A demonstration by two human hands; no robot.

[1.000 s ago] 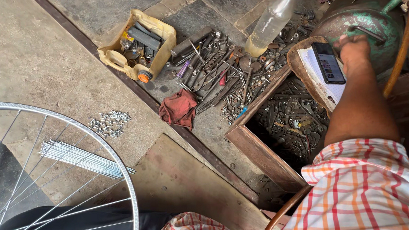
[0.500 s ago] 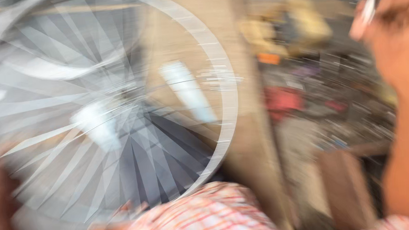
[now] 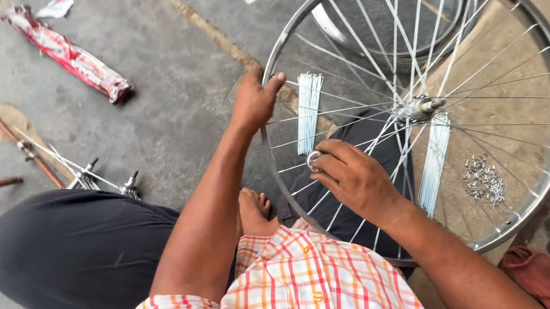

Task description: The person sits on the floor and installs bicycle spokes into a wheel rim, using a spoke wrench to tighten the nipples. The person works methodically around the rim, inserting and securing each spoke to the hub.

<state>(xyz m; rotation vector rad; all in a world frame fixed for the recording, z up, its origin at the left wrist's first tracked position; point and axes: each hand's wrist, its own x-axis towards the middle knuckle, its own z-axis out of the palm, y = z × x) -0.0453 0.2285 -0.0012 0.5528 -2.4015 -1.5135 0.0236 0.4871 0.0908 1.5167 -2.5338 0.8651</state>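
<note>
The concrete floor [image 3: 158, 117] fills the view, grey and stained, with a paler strip running across it at the top. A spoked wheel [image 3: 547, 176] stands over it on the right, its rim reaching from the top edge down to the person's lap, the hub [image 3: 417, 108] near its middle. The left arm stretches forward from the checked sleeve, and the left hand [image 3: 254, 101] grips the rim at its left side, fingers curled over the metal. The right arm comes in from the lower right; the right hand [image 3: 352, 175] lies among the spokes inside the rim, fingers closed on a small round metal tool [image 3: 313, 160]. On the floor under the wheel lie two bundles of loose spokes [image 3: 308, 111] and a scatter of nipples [image 3: 483, 180]. A red wrapped packet [image 3: 68, 54] lies top left, well apart, and a red rag [image 3: 537, 275] bottom right.
</note>
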